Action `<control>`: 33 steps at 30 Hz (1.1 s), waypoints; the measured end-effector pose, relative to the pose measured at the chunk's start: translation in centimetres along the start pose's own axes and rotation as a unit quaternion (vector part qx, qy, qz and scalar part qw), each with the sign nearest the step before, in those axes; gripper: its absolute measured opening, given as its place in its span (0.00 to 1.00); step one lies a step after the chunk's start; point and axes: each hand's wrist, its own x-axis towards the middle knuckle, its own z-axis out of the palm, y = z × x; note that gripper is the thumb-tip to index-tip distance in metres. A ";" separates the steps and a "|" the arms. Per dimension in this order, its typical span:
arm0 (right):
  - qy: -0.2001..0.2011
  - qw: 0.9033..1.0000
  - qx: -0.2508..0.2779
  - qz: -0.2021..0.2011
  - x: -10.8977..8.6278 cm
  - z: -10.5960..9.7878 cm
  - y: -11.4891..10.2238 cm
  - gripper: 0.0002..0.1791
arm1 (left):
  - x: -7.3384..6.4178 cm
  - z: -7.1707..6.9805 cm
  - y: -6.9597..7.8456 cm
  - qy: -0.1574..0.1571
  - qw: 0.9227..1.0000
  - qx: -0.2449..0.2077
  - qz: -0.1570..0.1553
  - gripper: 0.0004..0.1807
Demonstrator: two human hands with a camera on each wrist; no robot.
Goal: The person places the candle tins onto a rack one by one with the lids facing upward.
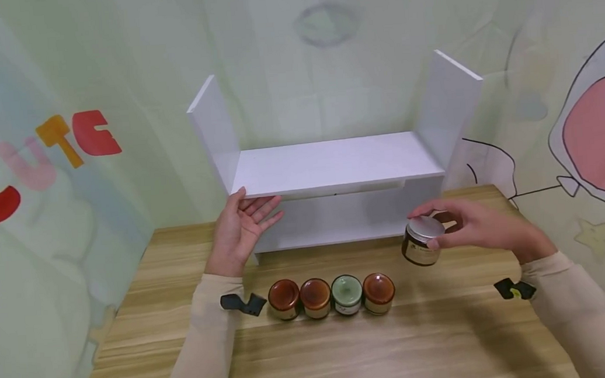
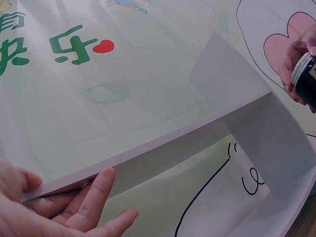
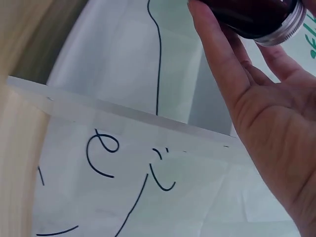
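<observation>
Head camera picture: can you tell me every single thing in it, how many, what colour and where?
White board shelf with upright ends: 1, white, back of table
Round dark jar with silver metal lid: 1, dark with pale label, in right hand
Round jars with reddish-brown tops: 3, reddish-brown, front row, first, second and fourth from left
Round jar with pale green top: 1, green, third in row
Wood-grain table: 1, light brown, under everything
Printed backdrop: 1, mostly pale green, behind; CUTE letters left, pink balloon and yellow star right
Long sleeves: 2, beige, on arms
Wrist pieces: 2, black, at cuffs
Left hand: 1, bare, pinching shelf's front edge
Right hand: 1, bare, holding dark jar
</observation>
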 end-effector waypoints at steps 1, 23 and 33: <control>-0.003 1.000 -0.003 0.001 0.2 -0.2 -0.1 0.26 | 0.0 0.0 0.0 0.001 1.000 0.000 0.001 0.19; -0.069 0.993 -0.082 0.038 3.2 -4.1 -4.6 0.25 | 0.0 -0.2 0.5 -0.003 1.000 -0.004 0.000 0.17; -0.089 0.988 -0.115 0.044 4.6 -5.6 -7.0 0.22 | 0.1 -0.3 0.5 -0.001 1.000 -0.005 0.001 0.17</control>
